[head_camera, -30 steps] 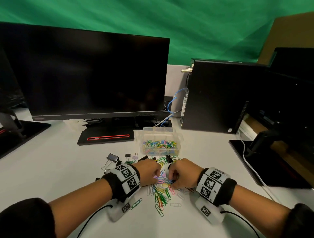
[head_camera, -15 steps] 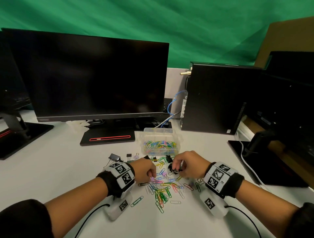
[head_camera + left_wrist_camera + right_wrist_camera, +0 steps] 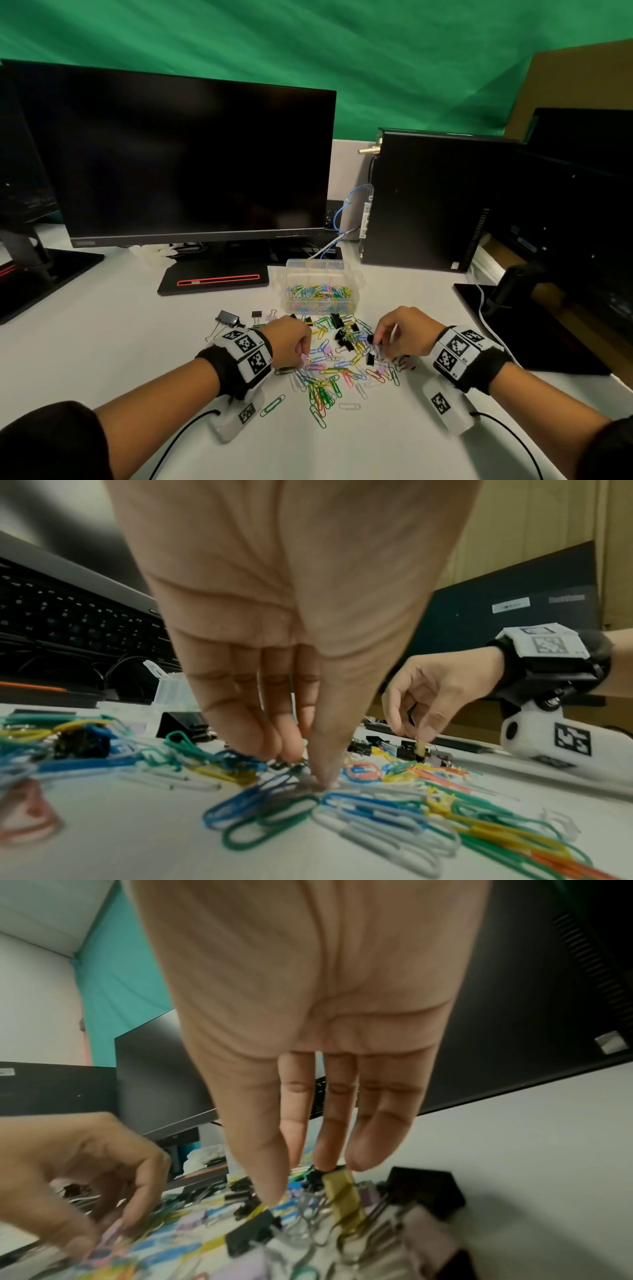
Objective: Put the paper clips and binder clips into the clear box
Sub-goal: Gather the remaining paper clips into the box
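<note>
The clear box (image 3: pixel 320 274) stands open behind the pile, half full of coloured paper clips. Loose paper clips (image 3: pixel 325 377) and small binder clips (image 3: pixel 342 337) lie scattered between my hands. My left hand (image 3: pixel 305 354) is curled down on the pile's left side; in the left wrist view its thumb and fingers (image 3: pixel 274 739) meet on a small clip, apparently a purple binder clip (image 3: pixel 303 358). My right hand (image 3: pixel 376 341) hovers over the right side and pinches a small yellow binder clip (image 3: pixel 420 747), also seen under its fingertips (image 3: pixel 329 1161).
A large black binder clip (image 3: pixel 227 318) and two small ones lie left of the box. A monitor (image 3: pixel 191 164) with its stand stands behind, and a computer tower (image 3: pixel 428 202) at the back right. Another monitor base (image 3: pixel 534 332) and a white cable lie to the right.
My hands, close together over the middle of the pile a second ago, have drawn apart. The right one moved right and back, and now pinches a clip.
</note>
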Available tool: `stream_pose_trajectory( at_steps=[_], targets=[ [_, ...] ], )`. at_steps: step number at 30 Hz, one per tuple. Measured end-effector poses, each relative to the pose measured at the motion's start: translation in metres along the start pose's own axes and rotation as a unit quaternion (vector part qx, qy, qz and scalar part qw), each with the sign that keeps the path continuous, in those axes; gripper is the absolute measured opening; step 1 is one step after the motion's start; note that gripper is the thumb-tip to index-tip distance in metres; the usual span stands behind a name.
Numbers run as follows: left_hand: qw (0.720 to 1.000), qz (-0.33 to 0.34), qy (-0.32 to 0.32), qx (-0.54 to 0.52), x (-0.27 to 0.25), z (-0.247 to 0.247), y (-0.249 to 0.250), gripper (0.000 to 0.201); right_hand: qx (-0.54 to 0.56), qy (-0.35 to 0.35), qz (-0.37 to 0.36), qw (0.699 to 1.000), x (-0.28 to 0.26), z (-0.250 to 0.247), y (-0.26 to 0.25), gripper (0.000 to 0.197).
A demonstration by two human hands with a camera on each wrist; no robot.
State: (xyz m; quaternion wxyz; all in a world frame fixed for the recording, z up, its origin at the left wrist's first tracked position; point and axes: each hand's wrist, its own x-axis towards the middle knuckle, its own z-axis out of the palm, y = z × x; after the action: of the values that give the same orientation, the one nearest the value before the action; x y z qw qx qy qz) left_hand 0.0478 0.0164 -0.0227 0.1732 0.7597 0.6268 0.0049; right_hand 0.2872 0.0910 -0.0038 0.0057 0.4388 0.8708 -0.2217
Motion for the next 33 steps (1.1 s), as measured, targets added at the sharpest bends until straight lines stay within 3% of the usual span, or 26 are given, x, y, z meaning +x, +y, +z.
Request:
stream_pose_trajectory(
  at_steps=[4, 8, 14, 19, 24, 29, 33],
  targets=[
    [0.999, -0.004, 0.015, -0.031, -0.001, -0.003, -0.004, 0.011, -0.038, -0.019, -0.021, 0.999, 0.004, 0.012, -0.008, 0.028],
    [0.996, -0.024, 0.038, -0.077, -0.005, -0.007, -0.011, 0.014, -0.035, -0.036, -0.017, 0.999, 0.01, 0.021, -0.012, 0.006],
    [0.993, -0.052, 0.072, -0.08, -0.021, -0.022, -0.031, 0.017, -0.037, -0.004, -0.022, 0.999, 0.009, 0.016, -0.014, 0.015],
    [0.993, -0.079, 0.038, -0.079, -0.037, -0.022, -0.054, 0.019, -0.002, 0.033, -0.005, 0.999, 0.007, -0.001, -0.004, 0.014],
    [0.994, -0.098, -0.013, -0.044, -0.049, -0.013, -0.071, 0.026, -0.009, 0.083, 0.064, 0.994, 0.007, -0.015, 0.021, 0.01],
    [0.994, -0.103, -0.019, -0.04, -0.056, -0.016, -0.078, 0.009, -0.066, 0.04, 0.114, 0.99, 0.005, -0.007, 0.047, 0.017],
    [0.995, -0.099, 0.0, -0.035, -0.054, -0.023, -0.076, 0.016, -0.073, 0.041, 0.11, 0.99, 0.007, -0.003, 0.044, 0.011]
  ],
)
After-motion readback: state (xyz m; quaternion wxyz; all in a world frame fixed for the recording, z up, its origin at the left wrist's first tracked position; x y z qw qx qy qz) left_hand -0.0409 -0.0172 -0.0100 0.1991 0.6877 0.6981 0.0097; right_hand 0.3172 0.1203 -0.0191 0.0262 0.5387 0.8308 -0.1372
